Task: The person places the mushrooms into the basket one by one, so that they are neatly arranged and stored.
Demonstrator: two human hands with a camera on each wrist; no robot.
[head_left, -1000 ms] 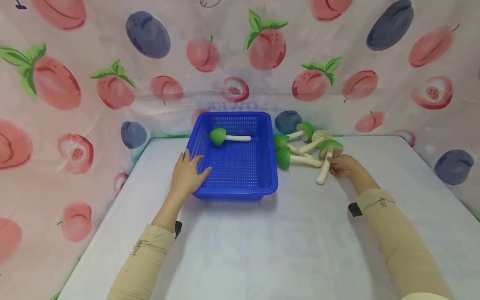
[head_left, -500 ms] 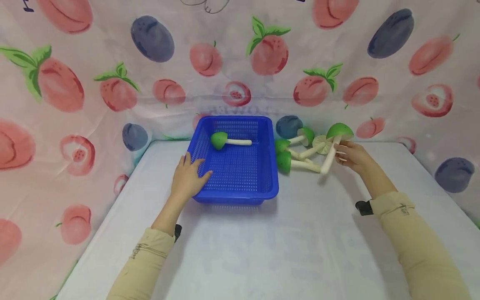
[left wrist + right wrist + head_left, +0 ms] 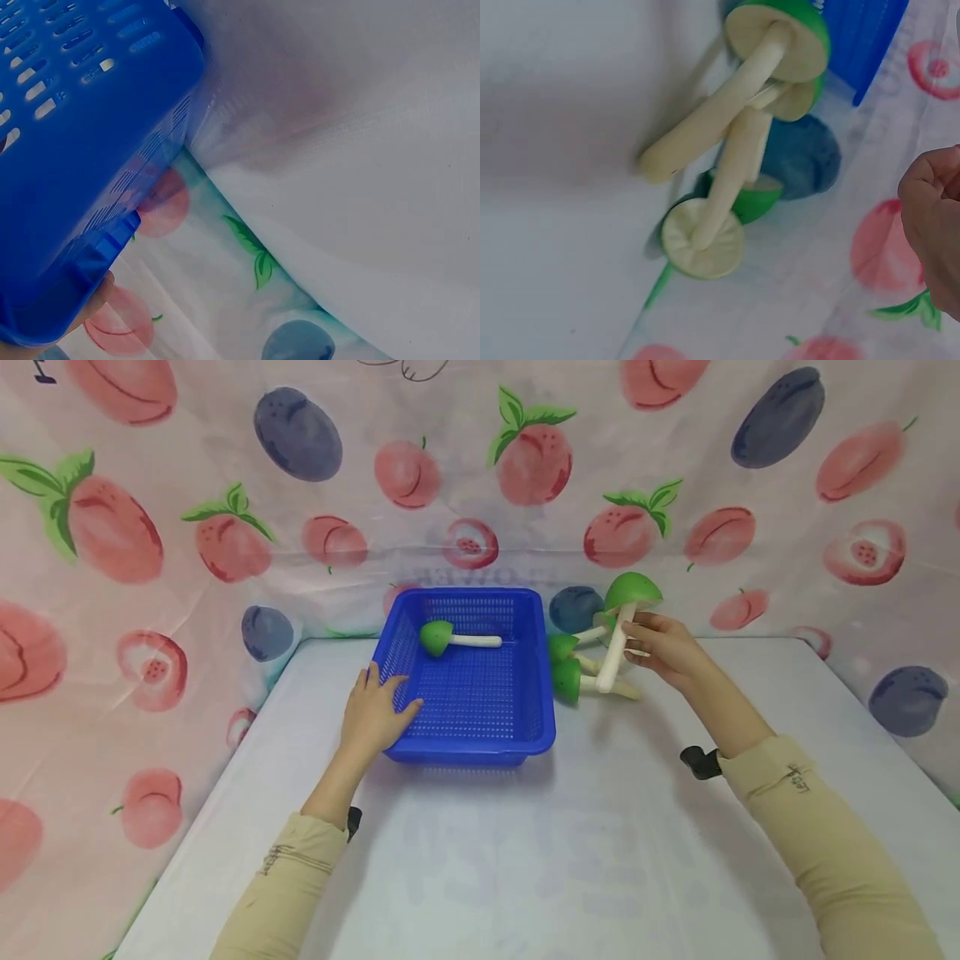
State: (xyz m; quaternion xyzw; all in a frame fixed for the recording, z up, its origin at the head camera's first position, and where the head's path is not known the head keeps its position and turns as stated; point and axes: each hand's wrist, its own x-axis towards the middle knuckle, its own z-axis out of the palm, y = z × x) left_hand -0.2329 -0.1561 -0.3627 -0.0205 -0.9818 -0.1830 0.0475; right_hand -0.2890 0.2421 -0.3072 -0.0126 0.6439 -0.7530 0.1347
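Mushroom (image 3: 624,614) in right hand (image 3: 663,647) (lifted), basket (image 3: 468,747) under left hand (image 3: 372,714)

The right hand (image 3: 663,647) hides part of the pile of mushrooms (image 3: 581,672); the left wrist view shows only 1 basket (image 3: 82,142) corner.

2 long beige sleeves (image 3: 825,852), small dark print near each cuff (illegible), black wrist-cam mounts (image 3: 701,762), bare hands
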